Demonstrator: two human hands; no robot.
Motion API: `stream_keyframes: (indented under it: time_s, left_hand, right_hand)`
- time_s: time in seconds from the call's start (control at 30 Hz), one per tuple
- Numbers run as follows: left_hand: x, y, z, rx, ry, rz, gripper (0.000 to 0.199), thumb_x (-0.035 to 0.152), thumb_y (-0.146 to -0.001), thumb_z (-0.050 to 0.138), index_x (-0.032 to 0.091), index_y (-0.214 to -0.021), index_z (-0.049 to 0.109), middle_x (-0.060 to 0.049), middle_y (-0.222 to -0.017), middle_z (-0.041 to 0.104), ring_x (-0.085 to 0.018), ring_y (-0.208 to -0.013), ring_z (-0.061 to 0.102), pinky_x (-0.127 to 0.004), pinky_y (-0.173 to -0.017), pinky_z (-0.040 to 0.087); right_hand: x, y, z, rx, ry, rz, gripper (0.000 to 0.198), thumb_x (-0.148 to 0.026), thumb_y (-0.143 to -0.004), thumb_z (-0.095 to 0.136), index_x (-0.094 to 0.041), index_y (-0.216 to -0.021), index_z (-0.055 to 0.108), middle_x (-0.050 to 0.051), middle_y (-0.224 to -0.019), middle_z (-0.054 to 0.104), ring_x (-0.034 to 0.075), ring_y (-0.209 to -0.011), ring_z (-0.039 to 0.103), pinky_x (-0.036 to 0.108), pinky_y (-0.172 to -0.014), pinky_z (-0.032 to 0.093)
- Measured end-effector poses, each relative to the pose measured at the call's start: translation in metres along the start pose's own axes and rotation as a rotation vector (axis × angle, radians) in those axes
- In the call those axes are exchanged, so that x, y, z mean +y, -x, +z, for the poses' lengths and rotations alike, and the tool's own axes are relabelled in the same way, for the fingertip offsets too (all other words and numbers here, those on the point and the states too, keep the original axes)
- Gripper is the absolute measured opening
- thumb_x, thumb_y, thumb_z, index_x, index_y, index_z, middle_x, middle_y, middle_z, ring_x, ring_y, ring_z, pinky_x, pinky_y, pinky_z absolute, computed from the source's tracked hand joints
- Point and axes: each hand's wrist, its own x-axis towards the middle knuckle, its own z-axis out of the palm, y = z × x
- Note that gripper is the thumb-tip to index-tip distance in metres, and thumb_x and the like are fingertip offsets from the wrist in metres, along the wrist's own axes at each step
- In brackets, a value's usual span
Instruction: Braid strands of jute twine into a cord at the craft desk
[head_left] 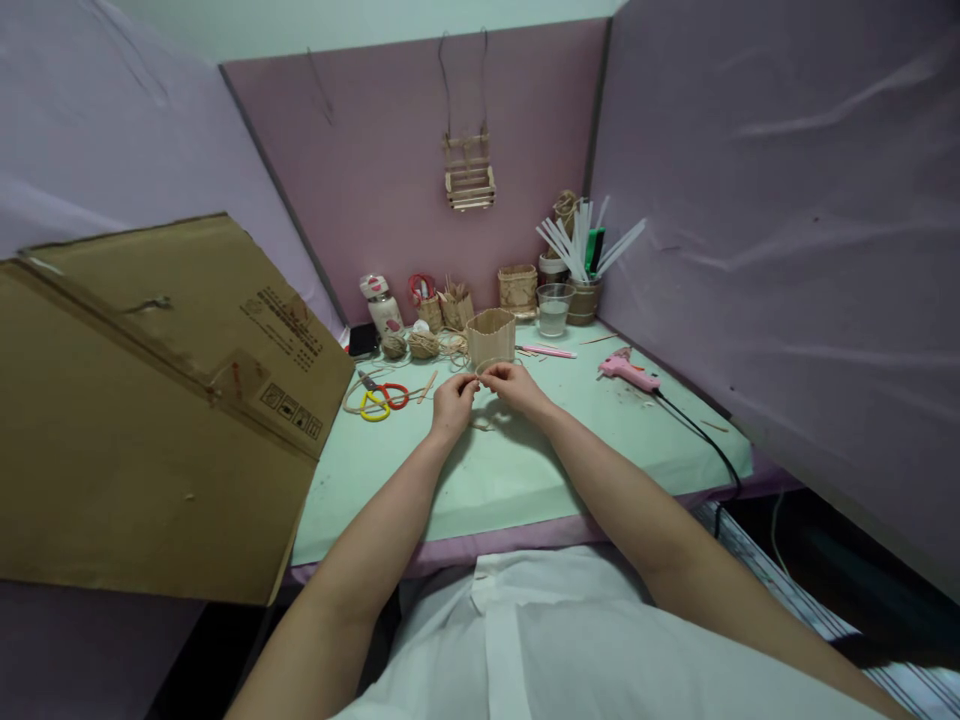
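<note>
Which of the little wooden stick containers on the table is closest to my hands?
The pale container just beyond the fingertips of your left hand and right hand. The others stand farther back, nearer the pink panel.

A small slatted wooden ornament (470, 188) is suspended against the pink panel (360, 170); printed cardboard (150, 420) is positioned at left; a clear cup (553, 318) is placed at rear right.

Green tabletop (360, 460); box (491, 343); scissors (379, 388); glue gun (630, 374).
</note>
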Motion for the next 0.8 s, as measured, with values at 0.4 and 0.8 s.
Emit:
stream_keyframes:
  time_s: [0.4, 0.8]
  left_hand:
    - [-0.002, -0.003, 0.0, -0.001, -0.01, -0.033, 0.012, 0.022, -0.075, 0.053, 0.017, -0.072, 0.064, -0.001, -0.067, 0.065, -0.014, -0.069, 0.057, -0.026, -0.07, 0.043]
    - [0.009, 0.001, -0.006, -0.125, 0.44, -0.345, 0.025, 0.036, -0.065, 0.065, 0.014, -0.076, 0.063, -0.001, -0.066, 0.059, -0.007, -0.05, 0.041, -0.02, -0.046, 0.029]
  right_hand:
    - [-0.006, 0.005, -0.004, -0.22, -0.303, 0.153, 0.029, -0.039, -0.055, 0.072, -0.016, -0.062, 0.056, -0.003, -0.053, 0.048, 0.007, -0.05, 0.035, 0.023, -0.049, 0.027]
    - [0.003, 0.001, -0.009, -0.133, 0.042, 0.049, 0.027, -0.042, -0.063, 0.065, -0.016, -0.066, 0.059, -0.002, -0.056, 0.051, 0.009, -0.052, 0.038, 0.024, -0.051, 0.027]
